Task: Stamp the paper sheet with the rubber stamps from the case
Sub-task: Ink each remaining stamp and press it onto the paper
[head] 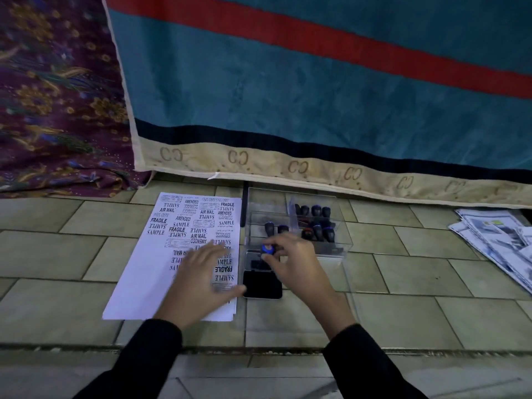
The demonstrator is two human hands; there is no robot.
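A white paper sheet [138,272] lies on the tiled floor, its upper and right parts covered with black stamped words. My left hand [198,280] rests flat on its lower right part, fingers spread. To the right stands a clear plastic case [334,249] holding several black rubber stamps [316,223] with blue tops. My right hand [296,263] grips one stamp [267,250] by its blue-topped handle, over the open ink pad [260,264] in front of the case. The ink pad's black lid [262,285] lies just below it.
A teal cloth with a red stripe and beige border [316,96] hangs behind the case. A patterned purple fabric [57,96] is at the left. Loose printed papers [495,243] lie at the right. A floor groove runs across near me.
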